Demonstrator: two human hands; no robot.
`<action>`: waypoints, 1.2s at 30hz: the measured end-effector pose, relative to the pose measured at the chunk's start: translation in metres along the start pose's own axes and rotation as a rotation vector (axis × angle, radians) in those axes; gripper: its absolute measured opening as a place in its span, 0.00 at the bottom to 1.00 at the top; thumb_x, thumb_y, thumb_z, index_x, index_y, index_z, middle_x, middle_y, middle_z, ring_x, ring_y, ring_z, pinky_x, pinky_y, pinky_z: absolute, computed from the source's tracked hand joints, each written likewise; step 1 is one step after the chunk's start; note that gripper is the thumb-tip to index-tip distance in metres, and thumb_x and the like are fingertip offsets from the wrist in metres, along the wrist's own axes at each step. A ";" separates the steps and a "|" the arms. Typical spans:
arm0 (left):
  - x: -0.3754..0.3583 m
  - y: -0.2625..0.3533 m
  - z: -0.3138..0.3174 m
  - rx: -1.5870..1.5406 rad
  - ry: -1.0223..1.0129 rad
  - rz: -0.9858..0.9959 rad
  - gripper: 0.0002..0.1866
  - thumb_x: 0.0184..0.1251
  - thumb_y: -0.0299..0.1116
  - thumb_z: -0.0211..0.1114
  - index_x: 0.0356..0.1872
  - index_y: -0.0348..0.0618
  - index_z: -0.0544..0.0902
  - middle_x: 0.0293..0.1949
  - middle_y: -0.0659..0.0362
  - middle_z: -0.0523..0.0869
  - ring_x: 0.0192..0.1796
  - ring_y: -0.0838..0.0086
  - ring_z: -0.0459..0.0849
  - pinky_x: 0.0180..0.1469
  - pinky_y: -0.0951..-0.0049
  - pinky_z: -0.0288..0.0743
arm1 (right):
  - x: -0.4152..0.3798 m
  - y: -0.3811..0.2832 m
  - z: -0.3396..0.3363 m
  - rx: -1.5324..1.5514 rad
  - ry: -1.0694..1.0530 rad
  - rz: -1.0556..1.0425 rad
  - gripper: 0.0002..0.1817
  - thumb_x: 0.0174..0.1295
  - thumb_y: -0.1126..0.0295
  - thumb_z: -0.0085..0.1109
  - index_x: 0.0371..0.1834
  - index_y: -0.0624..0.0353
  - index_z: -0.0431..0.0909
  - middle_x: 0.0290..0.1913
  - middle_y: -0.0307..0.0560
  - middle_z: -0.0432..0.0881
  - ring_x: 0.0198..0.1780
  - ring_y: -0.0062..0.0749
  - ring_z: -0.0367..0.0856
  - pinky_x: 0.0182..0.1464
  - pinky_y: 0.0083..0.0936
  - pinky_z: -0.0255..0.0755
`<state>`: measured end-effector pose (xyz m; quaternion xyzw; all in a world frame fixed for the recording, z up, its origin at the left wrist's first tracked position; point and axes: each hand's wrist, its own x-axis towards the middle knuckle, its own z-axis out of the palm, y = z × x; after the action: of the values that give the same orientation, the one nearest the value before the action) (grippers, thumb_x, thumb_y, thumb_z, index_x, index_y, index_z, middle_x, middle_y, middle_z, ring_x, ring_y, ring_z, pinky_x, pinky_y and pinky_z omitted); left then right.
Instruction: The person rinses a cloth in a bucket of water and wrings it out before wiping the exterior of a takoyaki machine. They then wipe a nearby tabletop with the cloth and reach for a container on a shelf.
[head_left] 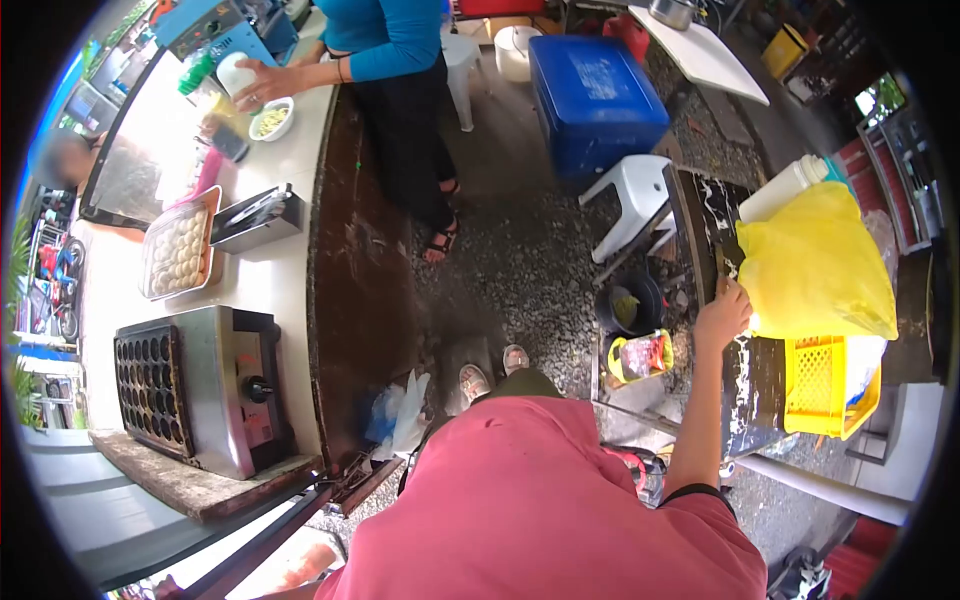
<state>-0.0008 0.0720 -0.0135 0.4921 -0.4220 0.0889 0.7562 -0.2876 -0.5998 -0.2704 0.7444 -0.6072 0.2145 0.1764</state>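
My right hand (pixel 724 314) reaches out to the right, over the edge of a worn dark wooden table (pixel 742 385). Its curled fingers are at the near side of a full yellow plastic bag (pixel 815 262) and appear to grip it; the fingertips are partly hidden. Beside the bag lies a white bottle (pixel 785 190), and below it stands a yellow plastic basket (pixel 808 385) with something white inside. My left hand is out of view.
A counter on the left carries a round-mould griddle (pixel 150 385), a covered tray of round balls (pixel 178 248) and a metal utensil box (pixel 258 222). A co-worker (pixel 385 60) stands there near a white bowl (pixel 272 122). A blue cooler (pixel 598 100) and white stool (pixel 635 195) stand ahead.
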 end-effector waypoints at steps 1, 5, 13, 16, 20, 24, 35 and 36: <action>0.002 -0.006 0.007 0.024 -0.005 0.012 0.15 0.67 0.40 0.56 0.45 0.37 0.73 0.22 0.55 0.76 0.19 0.71 0.75 0.23 0.70 0.72 | -0.007 -0.014 -0.008 0.045 0.067 -0.032 0.15 0.59 0.73 0.54 0.51 0.52 0.75 0.55 0.46 0.75 0.57 0.46 0.69 0.56 0.43 0.61; 0.012 -0.030 0.046 0.194 0.017 0.137 0.18 0.68 0.43 0.55 0.47 0.38 0.73 0.27 0.53 0.77 0.23 0.69 0.77 0.29 0.69 0.72 | -0.058 -0.057 0.001 0.396 0.001 -0.189 0.10 0.57 0.72 0.55 0.43 0.50 0.75 0.44 0.43 0.75 0.49 0.44 0.70 0.49 0.44 0.58; 0.022 -0.147 0.187 0.763 0.176 0.545 0.23 0.69 0.49 0.52 0.52 0.39 0.74 0.37 0.49 0.79 0.31 0.65 0.79 0.39 0.66 0.74 | -0.209 -0.008 0.208 0.585 -1.312 -0.072 0.11 0.59 0.66 0.51 0.30 0.55 0.84 0.37 0.54 0.84 0.44 0.46 0.82 0.46 0.39 0.75; 0.007 -0.217 0.239 0.880 0.150 0.513 0.25 0.69 0.52 0.51 0.54 0.40 0.74 0.41 0.47 0.79 0.34 0.64 0.80 0.43 0.65 0.75 | -0.239 0.020 0.286 0.526 -1.271 -0.237 0.13 0.59 0.65 0.50 0.26 0.59 0.83 0.34 0.56 0.83 0.41 0.48 0.82 0.45 0.39 0.76; -0.054 -0.340 0.295 0.742 0.041 -0.067 0.17 0.69 0.43 0.55 0.51 0.44 0.66 0.48 0.44 0.76 0.41 0.62 0.80 0.51 0.61 0.71 | -0.256 0.039 0.377 0.475 -1.207 -0.117 0.10 0.51 0.69 0.53 0.23 0.59 0.83 0.28 0.59 0.83 0.34 0.52 0.83 0.36 0.42 0.76; -0.131 -0.476 0.318 0.413 -0.090 -0.702 0.15 0.64 0.19 0.55 0.51 0.38 0.66 0.49 0.46 0.77 0.41 0.72 0.79 0.48 0.71 0.74 | -0.232 0.044 0.455 0.426 -1.173 0.257 0.12 0.51 0.68 0.55 0.19 0.65 0.80 0.27 0.60 0.83 0.33 0.56 0.83 0.35 0.45 0.76; -0.433 -0.730 0.303 0.478 -0.854 -1.283 0.11 0.67 0.31 0.60 0.47 0.39 0.73 0.37 0.50 0.85 0.38 0.63 0.85 0.39 0.68 0.77 | -0.223 0.134 0.712 0.102 -0.957 0.173 0.10 0.54 0.70 0.56 0.34 0.65 0.82 0.39 0.64 0.83 0.45 0.55 0.83 0.48 0.44 0.77; -0.454 -0.744 0.295 0.477 -0.885 -1.302 0.11 0.68 0.31 0.60 0.47 0.39 0.73 0.37 0.50 0.85 0.38 0.63 0.85 0.39 0.68 0.77 | -0.234 0.157 0.752 0.008 -1.019 0.161 0.11 0.54 0.69 0.57 0.36 0.66 0.81 0.41 0.64 0.83 0.47 0.55 0.82 0.49 0.44 0.77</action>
<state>-0.0397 -0.4141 -0.7940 0.7754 -0.2809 -0.4824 0.2952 -0.4020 -0.8300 -1.0307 0.7058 -0.6707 -0.1603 -0.1619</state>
